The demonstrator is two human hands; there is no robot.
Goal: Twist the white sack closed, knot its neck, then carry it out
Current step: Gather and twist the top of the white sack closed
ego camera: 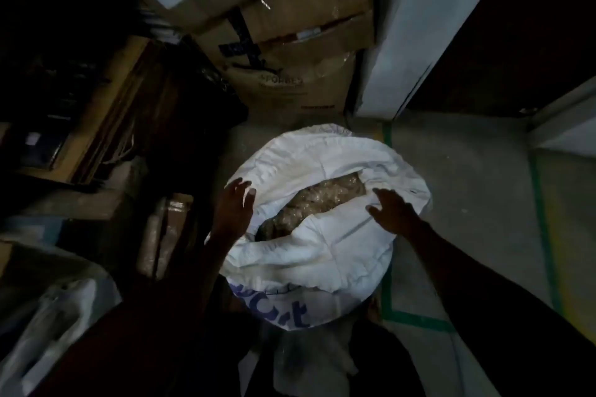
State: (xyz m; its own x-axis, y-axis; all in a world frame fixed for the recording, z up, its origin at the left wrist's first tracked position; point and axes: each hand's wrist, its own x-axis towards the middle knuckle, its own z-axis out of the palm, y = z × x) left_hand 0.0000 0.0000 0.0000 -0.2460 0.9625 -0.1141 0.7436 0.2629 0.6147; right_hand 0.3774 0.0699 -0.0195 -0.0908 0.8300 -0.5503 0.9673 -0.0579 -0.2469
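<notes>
A large white sack [325, 255] with blue lettering stands upright on the floor in the middle of the head view. Its mouth gapes, and brownish crumpled material [317, 203] shows inside. My left hand [233, 206] hovers over the sack's left rim with fingers spread, holding nothing. Over the right rim, my right hand [392, 211] is also spread, fingers just above the folded cloth. Neither hand grips the sack.
Stacked cardboard boxes [290, 19] rise behind the sack. Dark shelving and wooden boards [106, 113] crowd the left. A white wall corner [409, 42] stands at back right. Grey floor with green tape lines [538, 203] opens to the right. Another pale bag [54, 325] lies lower left.
</notes>
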